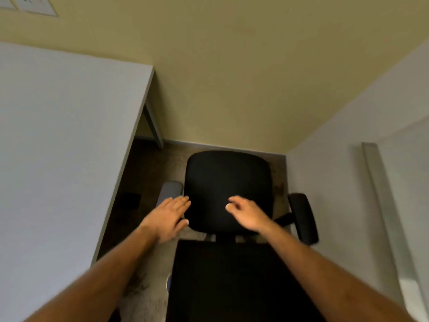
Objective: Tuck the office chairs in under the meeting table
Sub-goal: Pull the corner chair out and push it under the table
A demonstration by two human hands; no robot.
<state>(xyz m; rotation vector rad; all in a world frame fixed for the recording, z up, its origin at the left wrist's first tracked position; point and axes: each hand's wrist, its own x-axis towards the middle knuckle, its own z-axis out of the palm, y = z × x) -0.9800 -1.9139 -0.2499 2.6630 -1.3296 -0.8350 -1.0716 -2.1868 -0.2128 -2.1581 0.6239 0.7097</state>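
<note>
The black office chair (228,194) stands out in the open at the centre of the view, its seat facing 12 o'clock toward the yellow wall (232,77) and its backrest (229,282) nearest the person at 6 o'clock, so by my reading this chair is not yet tucked in at all. It sits beside the pale grey surface (65,140), which runs along 9 o'clock, and no part of the seat lies beneath that top; the left armrest (169,190) is near the surface's edge but apart from it, while the right armrest (303,217) points toward 3 o'clock, close to a white wall (348,170). The left hand (166,217) is spread flat, fingers together and extended, hovering over the seat's left edge and the inner end of the left armrest, gripping nothing. The right hand (247,214) is loosely curled over the middle of the seat, fingertips drawn in, also holding nothing; whether either palm actually touches the chair I cannot tell. What seems left is to take hold, turn the chair toward 9 o'clock and roll it under. Only one chair shows, so the state of any others is unknown. The room is narrow: brownish carpet (148,298) underfoot, a grey table leg (153,124) at 11 o'clock, and a glass panel (394,205) at 3 o'clock.
</note>
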